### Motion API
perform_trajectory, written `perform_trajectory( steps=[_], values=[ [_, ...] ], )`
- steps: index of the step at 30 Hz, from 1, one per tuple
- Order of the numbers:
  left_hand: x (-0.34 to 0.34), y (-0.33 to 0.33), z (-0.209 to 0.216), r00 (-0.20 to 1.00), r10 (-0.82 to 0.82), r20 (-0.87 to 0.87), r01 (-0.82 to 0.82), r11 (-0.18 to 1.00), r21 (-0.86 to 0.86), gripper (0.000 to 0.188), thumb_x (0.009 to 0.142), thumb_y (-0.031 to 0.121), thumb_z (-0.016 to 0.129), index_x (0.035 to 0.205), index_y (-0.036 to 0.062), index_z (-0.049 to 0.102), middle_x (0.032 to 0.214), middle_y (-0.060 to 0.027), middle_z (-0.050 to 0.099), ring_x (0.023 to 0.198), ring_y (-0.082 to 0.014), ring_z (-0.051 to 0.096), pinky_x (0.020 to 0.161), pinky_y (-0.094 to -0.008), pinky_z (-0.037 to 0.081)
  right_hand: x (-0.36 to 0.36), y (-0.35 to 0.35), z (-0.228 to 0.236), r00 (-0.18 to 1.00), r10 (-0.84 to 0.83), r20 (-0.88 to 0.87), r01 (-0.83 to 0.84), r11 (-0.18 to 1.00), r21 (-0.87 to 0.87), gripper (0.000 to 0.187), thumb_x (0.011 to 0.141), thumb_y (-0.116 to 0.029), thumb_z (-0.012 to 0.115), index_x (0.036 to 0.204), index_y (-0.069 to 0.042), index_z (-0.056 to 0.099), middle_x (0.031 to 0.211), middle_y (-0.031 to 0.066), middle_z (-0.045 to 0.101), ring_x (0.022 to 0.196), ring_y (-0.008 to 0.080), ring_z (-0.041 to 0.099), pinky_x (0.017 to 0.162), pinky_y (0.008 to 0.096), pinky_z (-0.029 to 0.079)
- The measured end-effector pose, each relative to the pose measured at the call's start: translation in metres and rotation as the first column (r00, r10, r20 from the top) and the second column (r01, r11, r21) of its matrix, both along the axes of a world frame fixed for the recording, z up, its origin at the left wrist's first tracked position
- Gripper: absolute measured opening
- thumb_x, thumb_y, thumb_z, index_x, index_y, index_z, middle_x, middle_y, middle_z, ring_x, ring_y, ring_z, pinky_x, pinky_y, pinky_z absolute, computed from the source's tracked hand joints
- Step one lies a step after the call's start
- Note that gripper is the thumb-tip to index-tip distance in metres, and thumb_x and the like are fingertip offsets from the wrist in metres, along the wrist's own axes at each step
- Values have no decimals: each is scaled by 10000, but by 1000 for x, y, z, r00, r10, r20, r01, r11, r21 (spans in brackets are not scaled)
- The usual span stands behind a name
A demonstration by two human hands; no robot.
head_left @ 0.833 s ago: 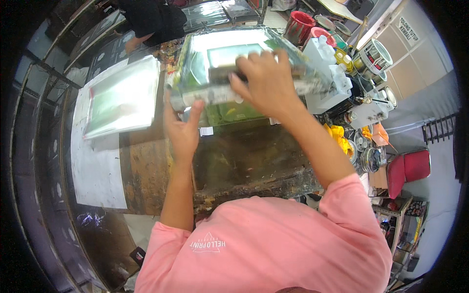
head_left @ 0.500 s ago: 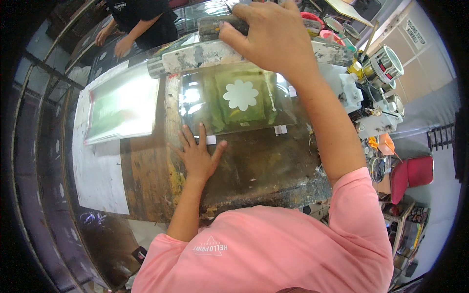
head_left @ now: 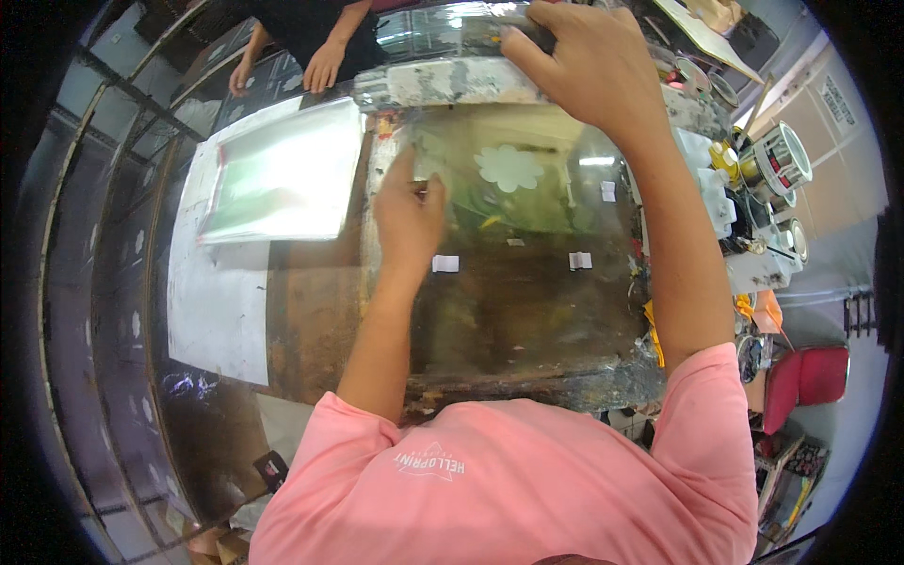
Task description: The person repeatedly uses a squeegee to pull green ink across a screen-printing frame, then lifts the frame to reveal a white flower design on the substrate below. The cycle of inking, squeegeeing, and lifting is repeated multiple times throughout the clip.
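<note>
My left hand (head_left: 411, 221) is at the left edge of a clear plastic sheet (head_left: 574, 202) that carries a white flower shape (head_left: 509, 169). Thumb and fingers are somewhat blurred but appear to pinch that edge. The sheet looks smeared and partly raised off the brown work table (head_left: 518, 330). At the far side, my right hand (head_left: 603, 61) is closed round what looks like a dark squeegee handle (head_left: 529, 33), mostly hidden by the fingers. Just below it runs the pale, paint-stained bar of a screen frame (head_left: 452, 83).
A stack of shiny clear sheets (head_left: 287, 179) lies on white paper (head_left: 221, 320) at left. Small white tabs (head_left: 445, 264) are stuck to the table. Paint cans (head_left: 782, 160) and bottles crowd the right. Another person's hands (head_left: 325, 66) rest beyond, near a metal rack (head_left: 71, 282).
My left hand has gone from lying spread on the table below the sheet to pinching at its left edge. The sheet has shifted and tilted. The view has swung leftward.
</note>
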State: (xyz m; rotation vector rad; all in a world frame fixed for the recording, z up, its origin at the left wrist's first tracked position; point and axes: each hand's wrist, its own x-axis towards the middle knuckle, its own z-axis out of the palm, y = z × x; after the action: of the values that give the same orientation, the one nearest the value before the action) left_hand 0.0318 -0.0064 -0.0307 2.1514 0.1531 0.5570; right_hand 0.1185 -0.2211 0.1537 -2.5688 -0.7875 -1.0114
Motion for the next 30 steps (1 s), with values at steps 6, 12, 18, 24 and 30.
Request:
perform_trajectory(
  steps=[6,12,18,24,30],
  values=[
    [-17,120,14,992,113,-61,-120,985,-124,611,906,39,721,1494,-44,575,1018,-221,789,756,-154,740,739,-272,584,1,-3,-15,996,-1,87,1,1000,-2,490,948,-467,653,1108,-20,775,982,198,761,933,362,712,923,457,466],
    [8,246,18,970,239,33,-241,967,76,634,865,72,698,1489,8,604,874,-191,794,745,-213,758,750,-337,591,-2,-3,-12,999,-40,-9,40,998,-57,464,958,-455,648,1146,-50,771,1017,179,767,966,356,707,927,438,454],
    [33,298,-13,832,551,70,-536,764,359,632,945,278,783,1465,-32,604,1502,-381,533,1274,-418,652,1105,-428,495,-5,-2,-14,998,-66,-5,65,994,-92,478,985,-469,624,1150,-42,765,1072,189,765,993,369,700,946,445,452],
    [-22,233,-60,949,262,176,-316,801,508,545,936,385,808,1278,-30,717,1420,-277,621,1314,-436,591,1202,-504,394,-3,-6,-21,998,-53,37,57,995,-86,466,994,-440,621,1152,-25,760,1110,199,759,1005,377,698,931,439,468],
    [-18,222,-59,950,304,70,-292,789,540,413,924,389,802,1107,20,783,1243,-171,736,1218,-366,641,1184,-570,364,2,-3,-18,997,22,68,-20,999,-37,444,944,-454,641,1048,-42,770,913,190,747,897,401,708,869,503,482]
  ],
)
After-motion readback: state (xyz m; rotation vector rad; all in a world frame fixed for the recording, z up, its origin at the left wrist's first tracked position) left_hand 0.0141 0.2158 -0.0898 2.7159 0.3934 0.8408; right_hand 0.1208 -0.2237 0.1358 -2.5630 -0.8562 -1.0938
